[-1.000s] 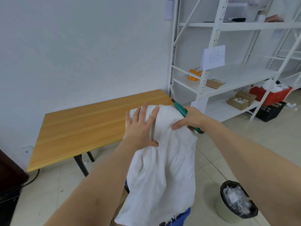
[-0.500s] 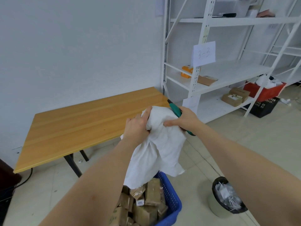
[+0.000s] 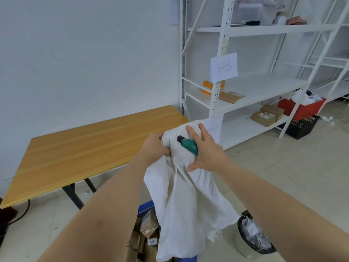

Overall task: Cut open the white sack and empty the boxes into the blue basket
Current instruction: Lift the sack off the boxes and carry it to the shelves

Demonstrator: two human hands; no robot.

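Observation:
The white sack (image 3: 188,201) hangs limp in front of me, bunched at its top and frayed along its lower edge. My left hand (image 3: 155,148) is clenched on the bunched top at the left. My right hand (image 3: 204,150) presses a green-handled cutter (image 3: 188,144) against the cloth, fingers spread over the sack's top and thumb tucked under a fold. Below the sack, part of the blue basket (image 3: 146,208) shows, with several brown cardboard boxes (image 3: 149,225) lying inside it. The sack covers most of the basket.
A wooden table (image 3: 90,146) with black legs stands to the left against the white wall. White metal shelving (image 3: 245,87) with brown parcels fills the right side. A bin lined with a black bag (image 3: 253,237) sits on the floor at lower right.
The sack has dropped lower and spread out, covering more of the basket. My right hand opened its fingers over the sack's top, and the cutter now lies across the cloth in front.

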